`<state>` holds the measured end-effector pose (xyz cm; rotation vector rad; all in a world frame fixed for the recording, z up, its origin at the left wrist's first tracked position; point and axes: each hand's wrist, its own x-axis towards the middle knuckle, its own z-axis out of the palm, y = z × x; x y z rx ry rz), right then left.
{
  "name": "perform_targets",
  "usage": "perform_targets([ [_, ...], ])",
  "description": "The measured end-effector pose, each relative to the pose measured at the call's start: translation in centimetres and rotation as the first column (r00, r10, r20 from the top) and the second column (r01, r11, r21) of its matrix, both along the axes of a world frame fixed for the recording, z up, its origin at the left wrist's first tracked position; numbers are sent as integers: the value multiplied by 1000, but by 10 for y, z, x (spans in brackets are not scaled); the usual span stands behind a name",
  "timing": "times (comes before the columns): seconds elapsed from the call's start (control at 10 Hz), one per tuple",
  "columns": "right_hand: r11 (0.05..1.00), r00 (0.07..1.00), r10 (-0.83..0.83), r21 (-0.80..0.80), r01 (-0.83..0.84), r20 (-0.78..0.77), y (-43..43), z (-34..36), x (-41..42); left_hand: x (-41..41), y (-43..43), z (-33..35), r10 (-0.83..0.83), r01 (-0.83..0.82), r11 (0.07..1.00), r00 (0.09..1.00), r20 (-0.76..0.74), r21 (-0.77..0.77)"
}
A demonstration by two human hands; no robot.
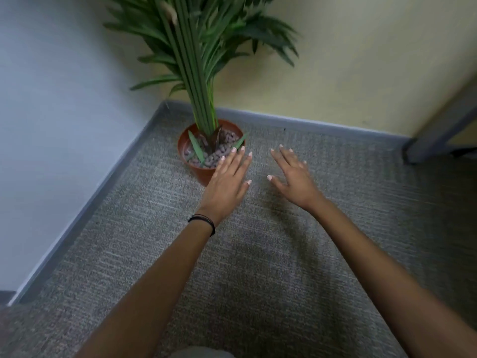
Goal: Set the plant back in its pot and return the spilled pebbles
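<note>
A tall green plant (198, 73) stands upright in a terracotta pot (204, 175) in the room's corner. Greyish-pink pebbles (218, 156) fill the pot around the stems. My left hand (227, 179) hovers flat over the pot's near right rim, fingers straight and holding nothing; a black band circles its wrist. To the right of the pot, my right hand (294, 177) is spread above the carpet, empty as well. I see no loose pebbles on the carpet.
Grey carpet (258, 267) covers the floor. A pale blue wall (51, 99) runs along the left and a yellow wall (348, 60) along the back, both with a grey skirting. A dark furniture leg (444, 122) stands at the far right.
</note>
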<state>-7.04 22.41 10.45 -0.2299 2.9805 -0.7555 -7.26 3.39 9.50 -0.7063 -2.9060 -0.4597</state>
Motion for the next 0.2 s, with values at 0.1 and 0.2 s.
perform_targets([
  [0.1, 998, 994, -24, 47, 29, -103, 9, 36, -7, -9, 15, 34, -26, 26, 1000, 994, -108, -3],
  [0.2, 993, 980, -96, 57, 107, -174, 16, 68, -14, -15, 26, 69, -29, 33, 999, 987, -156, 24],
])
